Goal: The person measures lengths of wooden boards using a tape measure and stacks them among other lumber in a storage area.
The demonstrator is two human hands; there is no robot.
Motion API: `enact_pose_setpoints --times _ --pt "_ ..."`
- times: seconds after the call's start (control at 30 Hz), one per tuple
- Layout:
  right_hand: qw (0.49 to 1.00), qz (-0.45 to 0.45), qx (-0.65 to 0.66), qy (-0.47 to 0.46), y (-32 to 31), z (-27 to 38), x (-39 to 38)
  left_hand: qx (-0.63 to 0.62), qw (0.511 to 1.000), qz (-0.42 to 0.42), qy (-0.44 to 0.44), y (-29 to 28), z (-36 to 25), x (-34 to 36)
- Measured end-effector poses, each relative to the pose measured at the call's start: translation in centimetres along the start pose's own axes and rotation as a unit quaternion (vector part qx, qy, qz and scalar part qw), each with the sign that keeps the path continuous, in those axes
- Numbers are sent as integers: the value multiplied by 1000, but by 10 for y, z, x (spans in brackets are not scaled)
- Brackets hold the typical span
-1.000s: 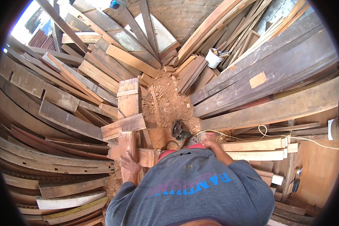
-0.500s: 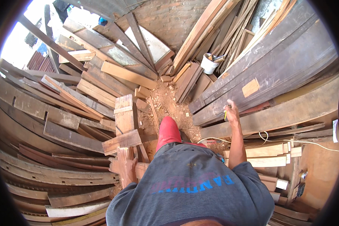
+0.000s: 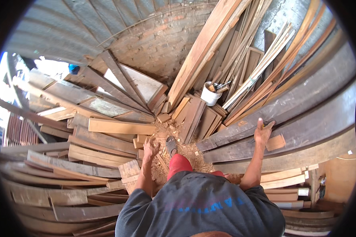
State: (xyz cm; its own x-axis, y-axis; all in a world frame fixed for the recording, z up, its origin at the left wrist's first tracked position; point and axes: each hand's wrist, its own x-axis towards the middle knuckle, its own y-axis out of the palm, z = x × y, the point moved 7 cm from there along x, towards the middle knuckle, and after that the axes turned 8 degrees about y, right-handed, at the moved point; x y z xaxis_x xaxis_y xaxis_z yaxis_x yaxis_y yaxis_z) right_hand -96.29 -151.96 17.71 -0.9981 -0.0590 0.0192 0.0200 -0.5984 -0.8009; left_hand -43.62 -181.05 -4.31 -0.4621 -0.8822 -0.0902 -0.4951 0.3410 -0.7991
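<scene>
My left hand (image 3: 150,148) is raised above the sawdust-strewn floor, beside the stacked boards on the left. Its fingers are loosely bent and apart, with nothing visible in them. Over on the right, my right hand (image 3: 262,133) reaches over a long dark plank (image 3: 233,149); whether it touches the wood I cannot tell. Two digits point outward, and a bit of a slim yellow stick, like a pencil, shows among its fingers, mostly hidden. A light brown rectangular patch (image 3: 275,143) lies on the plank right beside this hand.
Stacked boards (image 3: 101,156) fill the left side. A white bucket (image 3: 210,94) of tools stands ahead, by leaning timber (image 3: 201,51) and thin strips (image 3: 261,75). A brick wall (image 3: 158,43) closes the far end. Wood chips (image 3: 192,150) cover the floor around my foot.
My left hand has let go of the wooden piece at the left and moved forward. My right hand has shifted forward and right over the dark planks. The view has moved ahead.
</scene>
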Motion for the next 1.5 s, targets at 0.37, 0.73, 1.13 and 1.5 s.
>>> enact_pose_setpoints --times 0.37,0.73,1.13,1.5 --pt "981 -41 -106 160 34 43 -11 2 985 128 111 -19 47 192" --pt "972 -65 -120 190 33 23 -7 40 918 353 177 71 -39 196" --pt "982 -54 -48 173 25 23 -17 45 889 360 278 87 -161 238" --pt "974 -184 35 130 -63 87 -6 10 883 344 319 66 -285 351"
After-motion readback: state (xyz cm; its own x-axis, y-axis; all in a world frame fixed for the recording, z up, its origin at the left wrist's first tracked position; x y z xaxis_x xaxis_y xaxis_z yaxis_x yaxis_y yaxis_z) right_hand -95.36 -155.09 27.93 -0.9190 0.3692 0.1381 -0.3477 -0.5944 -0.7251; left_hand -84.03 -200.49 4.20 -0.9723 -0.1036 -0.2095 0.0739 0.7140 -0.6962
